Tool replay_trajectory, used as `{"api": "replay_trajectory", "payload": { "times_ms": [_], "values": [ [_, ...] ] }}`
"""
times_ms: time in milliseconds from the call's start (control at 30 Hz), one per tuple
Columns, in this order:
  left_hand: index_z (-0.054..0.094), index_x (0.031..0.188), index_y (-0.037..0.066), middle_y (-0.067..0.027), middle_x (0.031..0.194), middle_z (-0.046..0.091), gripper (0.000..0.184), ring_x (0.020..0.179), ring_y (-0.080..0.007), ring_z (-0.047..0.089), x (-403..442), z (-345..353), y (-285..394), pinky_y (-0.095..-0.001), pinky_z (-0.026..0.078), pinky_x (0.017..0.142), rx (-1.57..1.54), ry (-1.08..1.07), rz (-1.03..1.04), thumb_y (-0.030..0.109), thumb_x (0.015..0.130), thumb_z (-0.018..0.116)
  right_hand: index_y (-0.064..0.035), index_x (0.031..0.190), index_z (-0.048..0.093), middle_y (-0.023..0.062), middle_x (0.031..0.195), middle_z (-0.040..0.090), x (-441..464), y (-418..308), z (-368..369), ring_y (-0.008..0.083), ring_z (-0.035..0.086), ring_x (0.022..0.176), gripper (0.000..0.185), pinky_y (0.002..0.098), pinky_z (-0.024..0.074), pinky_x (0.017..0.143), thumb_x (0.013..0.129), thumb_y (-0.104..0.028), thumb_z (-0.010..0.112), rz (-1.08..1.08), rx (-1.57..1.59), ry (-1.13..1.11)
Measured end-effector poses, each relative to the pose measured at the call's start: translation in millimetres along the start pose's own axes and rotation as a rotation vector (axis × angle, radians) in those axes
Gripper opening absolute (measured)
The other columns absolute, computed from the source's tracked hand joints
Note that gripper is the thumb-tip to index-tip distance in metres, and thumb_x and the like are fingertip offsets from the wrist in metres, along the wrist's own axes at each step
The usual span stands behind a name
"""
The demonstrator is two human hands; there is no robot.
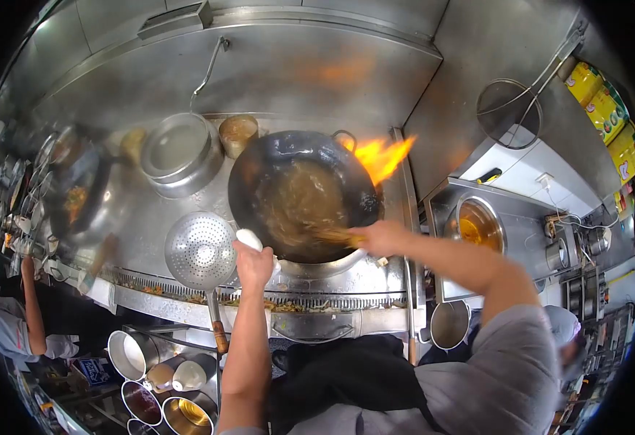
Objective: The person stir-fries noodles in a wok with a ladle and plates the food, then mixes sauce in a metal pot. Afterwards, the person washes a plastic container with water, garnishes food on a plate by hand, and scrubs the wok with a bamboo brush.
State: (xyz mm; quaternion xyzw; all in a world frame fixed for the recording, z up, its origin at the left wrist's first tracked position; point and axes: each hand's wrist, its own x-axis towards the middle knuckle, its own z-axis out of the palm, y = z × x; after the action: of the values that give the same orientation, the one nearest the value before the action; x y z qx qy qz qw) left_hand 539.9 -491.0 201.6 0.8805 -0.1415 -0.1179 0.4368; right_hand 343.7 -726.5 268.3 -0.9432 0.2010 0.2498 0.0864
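Note:
A large black wok (pixel 248 196) with murky bubbling liquid sits on the stove, and orange flames (pixel 382 158) rise at its right rear. My left hand (pixel 253 262) is closed on a white cloth (pixel 250 239) at the wok's front left rim. At the front right rim, my right hand (pixel 381 238) is wrapped round a wooden brush (pixel 335 235), whose bristles reach into the liquid. A perforated ladle (pixel 200 250) rests left of my left hand, its wooden handle toward me.
Left of the wok stand a lidded metal pot (pixel 176 148) and a small round container (pixel 238 133). A bowl of orange liquid (pixel 479 223) is on the right. Several pots (pixel 130 355) stand lower left. Another person (pixel 13 322) works at far left.

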Motion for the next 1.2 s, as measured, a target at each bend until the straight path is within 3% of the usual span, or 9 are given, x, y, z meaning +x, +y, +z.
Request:
{"api": "replay_trajectory", "payload": {
  "times_ms": [167, 267, 500, 700, 833, 933, 1033, 1100, 1200],
  "values": [
    [0.032, 0.11, -0.016, -0.0386, 0.09, 0.059, 0.057, 0.091, -0.0522, 0.058, 8, -1, -5, -0.0498, 0.046, 0.085, 0.015, -0.022, 0.057, 0.015, 0.073, 0.064, -0.0276, 0.137, 0.048, 0.0166, 0.094, 0.069, 88, 83, -54, 0.0337, 0.067, 0.09, 0.047, 0.0457, 0.0536, 0.079, 0.092, -0.041, 0.049, 0.089, -0.268, 0.137],
    [0.033, 0.108, -0.016, -0.0391, 0.088, 0.059, 0.055, 0.089, -0.0526, 0.058, 13, -3, -5, -0.0496, 0.047, 0.083, 0.023, -0.052, 0.087, 0.015, 0.075, 0.064, -0.0265, 0.14, 0.045, 0.0203, 0.099, 0.067, 218, 51, -31, 0.0359, 0.066, 0.092, 0.05, 0.0497, 0.0527, 0.081, 0.092, -0.038, 0.051, 0.192, -0.053, 0.298],
    [0.032, 0.12, -0.011, -0.0364, 0.098, 0.061, 0.074, 0.098, -0.0499, 0.059, -3, -7, -7, -0.0488, 0.046, 0.088, -0.021, -0.021, 0.04, 0.032, 0.076, 0.073, -0.0313, 0.145, 0.035, 0.0225, 0.099, 0.066, 175, -50, 39, 0.039, 0.066, 0.092, 0.054, 0.0494, 0.0531, 0.079, 0.094, -0.041, 0.049, 0.033, 0.178, 0.519],
    [0.029, 0.127, -0.005, -0.0364, 0.107, 0.058, 0.077, 0.104, -0.0512, 0.056, -20, 12, -4, -0.0493, 0.044, 0.091, -0.091, 0.117, 0.03, 0.032, 0.077, 0.074, -0.0279, 0.146, 0.035, 0.0248, 0.1, 0.066, 236, -96, 8, 0.0397, 0.064, 0.098, 0.056, 0.05, 0.0503, 0.085, 0.094, -0.043, 0.048, 0.395, 0.731, 0.623],
    [0.03, 0.12, -0.005, -0.0383, 0.104, 0.057, 0.064, 0.1, -0.0533, 0.056, -6, 20, -20, -0.0519, 0.044, 0.089, -0.124, 0.074, 0.06, 0.022, 0.077, 0.068, -0.021, 0.142, 0.044, 0.0249, 0.119, 0.06, 156, -116, 38, 0.0434, 0.057, 0.11, 0.05, 0.0476, 0.0445, 0.095, 0.094, -0.037, 0.046, -0.255, 0.761, 0.494],
    [0.03, 0.119, -0.006, -0.0381, 0.102, 0.057, 0.06, 0.099, -0.053, 0.056, -6, 12, -14, -0.053, 0.044, 0.088, -0.105, 0.094, 0.038, 0.017, 0.076, 0.065, -0.0241, 0.139, 0.049, 0.0148, 0.132, 0.057, 36, -29, 7, 0.0326, 0.055, 0.121, 0.052, 0.0402, 0.0416, 0.103, 0.092, -0.045, 0.051, -0.276, 0.456, -0.073],
    [0.031, 0.117, -0.007, -0.0373, 0.102, 0.058, 0.059, 0.099, -0.0521, 0.056, -7, 9, -2, -0.053, 0.043, 0.089, -0.094, 0.063, 0.015, 0.016, 0.075, 0.065, -0.0305, 0.133, 0.053, 0.0159, 0.122, 0.062, 59, 31, -15, 0.0358, 0.059, 0.112, 0.048, 0.0471, 0.0465, 0.097, 0.091, -0.052, 0.045, -0.065, -0.024, -0.03],
    [0.032, 0.116, -0.007, -0.0372, 0.099, 0.058, 0.058, 0.096, -0.0532, 0.056, -7, 11, -5, -0.0529, 0.043, 0.089, -0.127, 0.055, 0.028, 0.015, 0.074, 0.065, -0.0237, 0.135, 0.052, 0.0179, 0.107, 0.067, 117, 22, -25, 0.0323, 0.067, 0.094, 0.052, 0.0477, 0.0508, 0.084, 0.09, -0.05, 0.047, 0.001, 0.078, 0.226],
    [0.032, 0.115, -0.007, -0.0375, 0.097, 0.058, 0.057, 0.095, -0.0539, 0.056, -3, 13, -8, -0.0527, 0.043, 0.088, -0.108, 0.04, 0.013, 0.016, 0.074, 0.065, -0.0257, 0.136, 0.049, 0.0192, 0.119, 0.062, 198, -32, -9, 0.036, 0.061, 0.108, 0.048, 0.0481, 0.0484, 0.093, 0.092, -0.045, 0.046, 0.26, 0.344, 0.416]
  ]
}}
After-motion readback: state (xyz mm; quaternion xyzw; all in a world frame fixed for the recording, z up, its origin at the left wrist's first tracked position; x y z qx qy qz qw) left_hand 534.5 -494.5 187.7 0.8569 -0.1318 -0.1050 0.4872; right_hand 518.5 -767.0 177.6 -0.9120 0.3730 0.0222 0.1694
